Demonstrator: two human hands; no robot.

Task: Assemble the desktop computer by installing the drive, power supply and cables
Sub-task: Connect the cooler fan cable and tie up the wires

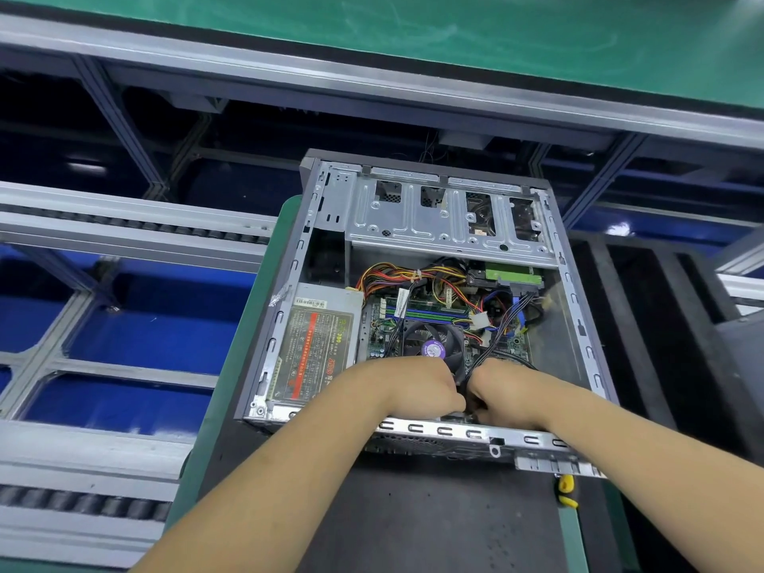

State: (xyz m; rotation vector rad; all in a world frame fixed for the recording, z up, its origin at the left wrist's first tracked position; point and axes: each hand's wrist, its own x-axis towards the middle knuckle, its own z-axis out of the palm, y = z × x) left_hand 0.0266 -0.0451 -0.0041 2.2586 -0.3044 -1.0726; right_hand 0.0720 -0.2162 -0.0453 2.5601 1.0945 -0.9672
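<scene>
An open desktop case (578, 324) lies on its side on a dark mat. The power supply (318, 349) sits inside at the left, with coloured wires (397, 275) running from it across the motherboard. A drive with a green board (512, 274) sits under the metal drive cage (434, 217). A purple-capped CPU fan (432, 343) is at the centre. My left hand (413, 386) and my right hand (504, 390) meet at the near edge of the case. Both grip a bundle of black cables (500, 328) that runs up to the drive. The fingertips are hidden.
The case's near metal rim (454, 432) runs under my wrists. A yellow-handled tool (565, 490) lies on the mat (413, 523) at the right. Roller conveyor rails (124, 229) run on the left, and a green shelf (413, 43) hangs overhead.
</scene>
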